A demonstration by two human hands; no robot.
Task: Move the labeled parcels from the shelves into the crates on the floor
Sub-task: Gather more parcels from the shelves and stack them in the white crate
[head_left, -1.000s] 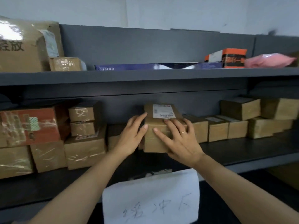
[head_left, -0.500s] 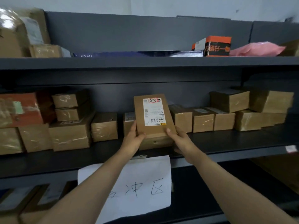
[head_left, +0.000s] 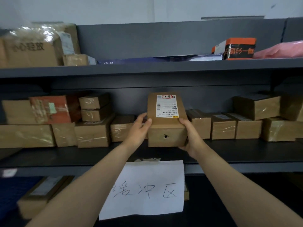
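Since a second ago we have lifted the parcel (head_left: 167,126) off the middle shelf (head_left: 246,154) and tipped its label (head_left: 166,106) towards us. Nearest, a handwritten paper sign (head_left: 144,190) hangs from the shelf's front edge. Above that edge, our left hand (head_left: 139,130) and right hand (head_left: 188,133) clamp the parcel's sides, fingers wrapped closed. It looks like light, stiff cardboard, punctured in front; side grips suit it. Behind, taped boxes (head_left: 91,135) line the shelf's back.
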